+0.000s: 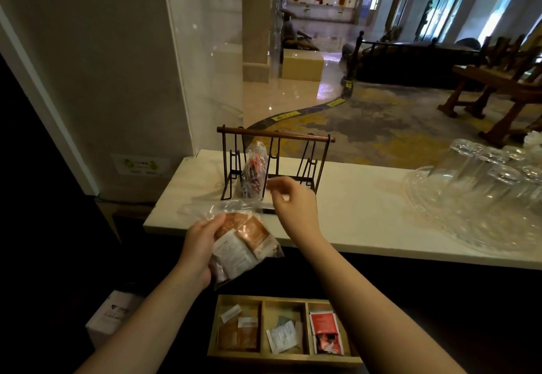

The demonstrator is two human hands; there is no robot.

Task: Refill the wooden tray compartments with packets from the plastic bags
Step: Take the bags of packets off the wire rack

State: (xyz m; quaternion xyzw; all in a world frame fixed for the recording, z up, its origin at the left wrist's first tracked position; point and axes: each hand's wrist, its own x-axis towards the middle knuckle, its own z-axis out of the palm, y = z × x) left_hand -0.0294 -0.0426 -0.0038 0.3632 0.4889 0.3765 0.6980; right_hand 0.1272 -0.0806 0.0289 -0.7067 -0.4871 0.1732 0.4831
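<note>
Left hand closed around bag of brown packets, above and behind tray, bag mouth pointing up toward tabletop; right hand just beyond that mouth, half-open, apparently empty, nearer to reach in.

rack on counter, tray below

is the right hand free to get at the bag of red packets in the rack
Probably yes. The right hand hovers just beside the red-packet bag standing in the rack, seemingly empty, with nothing visible between them.
</note>
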